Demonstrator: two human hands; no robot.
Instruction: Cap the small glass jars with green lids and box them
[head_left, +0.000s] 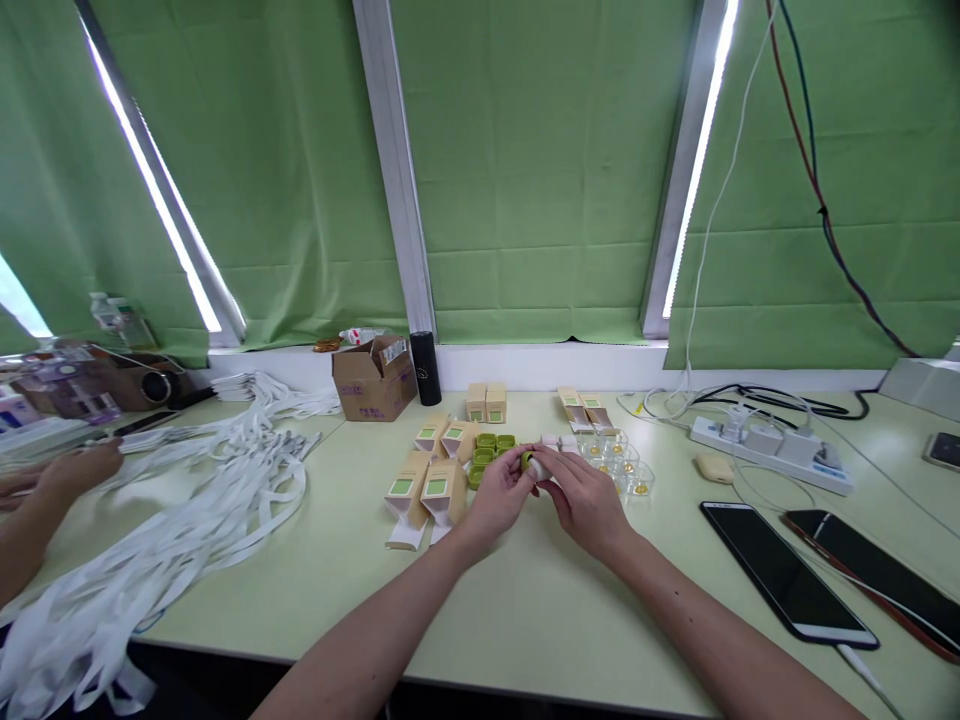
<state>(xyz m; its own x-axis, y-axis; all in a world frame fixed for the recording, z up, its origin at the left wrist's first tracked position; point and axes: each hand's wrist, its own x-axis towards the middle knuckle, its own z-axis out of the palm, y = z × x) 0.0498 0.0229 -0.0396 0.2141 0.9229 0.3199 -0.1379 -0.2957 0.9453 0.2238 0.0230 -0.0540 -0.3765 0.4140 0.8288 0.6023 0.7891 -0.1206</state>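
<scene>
Both my hands meet over the table, fingers closed around one small white and green piece whose exact kind I cannot make out. My left hand grips its green end, and my right hand presses on the white part. Just beyond my left hand sit several small square green pieces in rows. White cylindrical pieces lie behind my right hand, partly hidden by it. To its right stand several clear cups with yellowish centres. Open cream cartons with green panels lie left of my hands.
Another person's hands work at the left beside a heap of white straps. A cardboard box and black cylinder stand at the back. Two phones, a power strip and cables are on the right.
</scene>
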